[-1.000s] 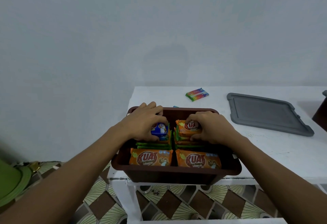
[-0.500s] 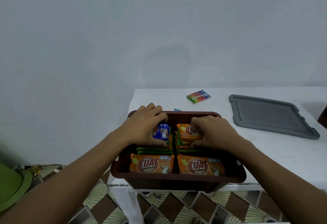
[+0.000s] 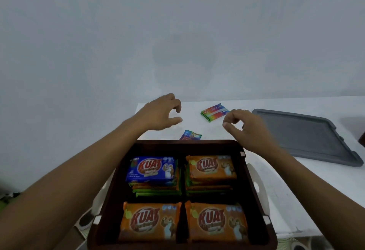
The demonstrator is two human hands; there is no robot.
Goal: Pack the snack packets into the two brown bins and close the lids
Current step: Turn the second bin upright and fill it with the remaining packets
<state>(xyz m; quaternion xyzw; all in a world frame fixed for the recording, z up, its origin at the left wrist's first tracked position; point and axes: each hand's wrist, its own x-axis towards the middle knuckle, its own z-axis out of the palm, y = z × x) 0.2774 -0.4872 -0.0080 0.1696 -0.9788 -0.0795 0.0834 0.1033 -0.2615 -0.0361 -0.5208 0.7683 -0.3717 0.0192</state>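
Observation:
A brown bin stands on the white table in front of me, its four stacks of snack packets uncovered. A blue packet tops the far-left stack, and orange packets top the other three. Above the table just beyond the bin's far rim, my left hand hovers with loosely curled fingers and holds nothing. My right hand hovers the same way, also with nothing in it. Between them on the table lie a rainbow-striped packet and a small blue packet, the latter partly hidden by the rim.
A grey lid lies flat on the white table to the right of the bin. A plain wall rises behind the table. Patterned floor tiles show below the table's left edge.
Both hands have lifted off the far stacks in the bin and moved forward over the table. The view has moved closer to the bin and looks down into it.

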